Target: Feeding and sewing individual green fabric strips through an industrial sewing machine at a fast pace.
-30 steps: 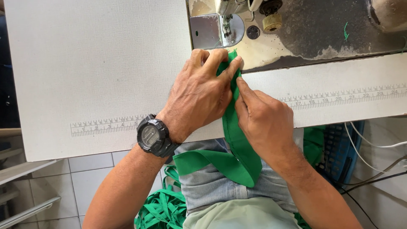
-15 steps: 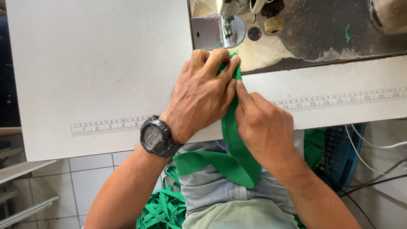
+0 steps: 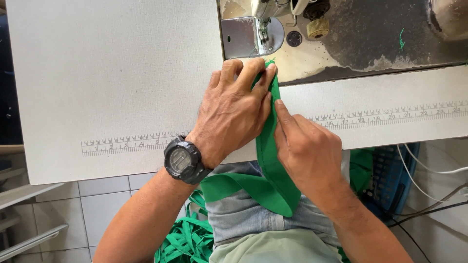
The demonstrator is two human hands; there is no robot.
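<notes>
Both hands have slid the green strip [image 3: 269, 146] forward, its tip now nearer the needle plate [image 3: 253, 36] | left hand [image 3: 234, 109] lies flat, fingertips pinching the strip's front end | right hand [image 3: 304, 146] presses the strip's edge with its forefinger | strip runs from table [image 3: 112, 73] edge down to lap | more green strips [image 3: 187, 238] below.

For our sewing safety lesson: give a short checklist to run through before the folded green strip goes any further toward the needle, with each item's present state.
1. Left hand flat on the folded green fabric strip: ok.
2. Right hand pressing the strip's edge: ok.
3. Strip's tip at the metal needle plate: ok.
4. Fingers short of the presser foot: ok, but close.
5. Needle raised: cannot tell.
6. Strip's tail free over the lap: ok.
</notes>
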